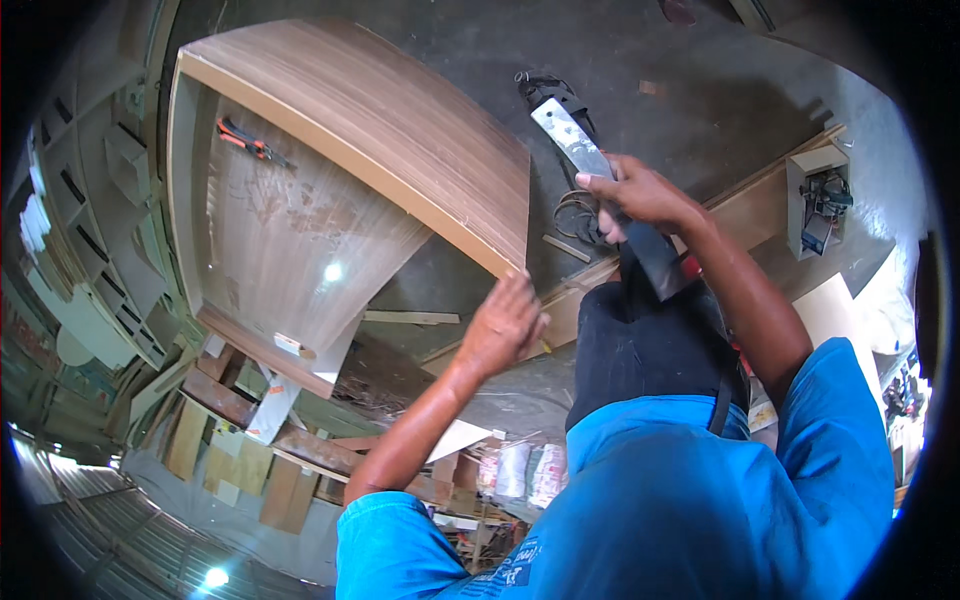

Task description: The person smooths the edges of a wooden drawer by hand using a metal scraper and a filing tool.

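Observation:
My right hand (635, 195) is closed on a long flat metal bar (562, 130), silvery at its upper end and darker below, held slanted over my dark-trousered lap. My left hand (505, 320) is at the near corner of a wood-grain cabinet frame (350, 145), fingers bent against its edge. A thin yellow item (545, 346), too small to identify, pokes out below that hand and appears held in it. An orange-and-black hand tool (248, 142) lies inside the frame.
Black straps or gear (555, 95) lie on the grey floor (660, 120) ahead. Long boards (760, 185) run to the right, beside a box with a power tool (820, 200). Stacked offcuts (230, 440) and several sacks (520, 470) are at the lower left.

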{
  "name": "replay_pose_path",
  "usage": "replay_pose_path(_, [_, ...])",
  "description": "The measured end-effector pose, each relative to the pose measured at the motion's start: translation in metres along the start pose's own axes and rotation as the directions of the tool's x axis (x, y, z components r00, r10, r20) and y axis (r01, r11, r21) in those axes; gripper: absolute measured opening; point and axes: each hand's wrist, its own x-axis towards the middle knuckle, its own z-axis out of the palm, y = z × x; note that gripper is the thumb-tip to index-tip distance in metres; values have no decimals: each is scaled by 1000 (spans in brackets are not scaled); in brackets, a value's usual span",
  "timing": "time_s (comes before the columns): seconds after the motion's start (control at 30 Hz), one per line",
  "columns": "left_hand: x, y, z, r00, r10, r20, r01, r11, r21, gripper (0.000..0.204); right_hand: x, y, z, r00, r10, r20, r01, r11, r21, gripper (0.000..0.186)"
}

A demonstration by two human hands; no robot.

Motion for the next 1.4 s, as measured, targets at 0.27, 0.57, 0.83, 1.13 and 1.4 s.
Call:
replay_pose_path(0.27, [24,-88,-119,668,-446,-595,513,856,-67,24,20,47,70,934,327,140,-333,666,668,31])
replay_pose_path(0.57, [101,-321,-268,211,-759,-615,752,529,-394,72,12,59,182,792,580,194,-476,385,791,29])
replay_pose_path(0.83, [149,-299,-235,82,-630,-772,703,586,-403,75,38,-2,210,827,555,87,-298,302,905,28])
replay_pose_path(1.13, [153,-280,-241,20,-732,-681,723,481,-496,77,24,12,206,728,681,70,-295,220,930,30])
replay_pose_path(1.4, [158,-282,-239,53,-729,-682,659,539,-525,76,49,-24,212,780,621,83,-315,273,909,32])
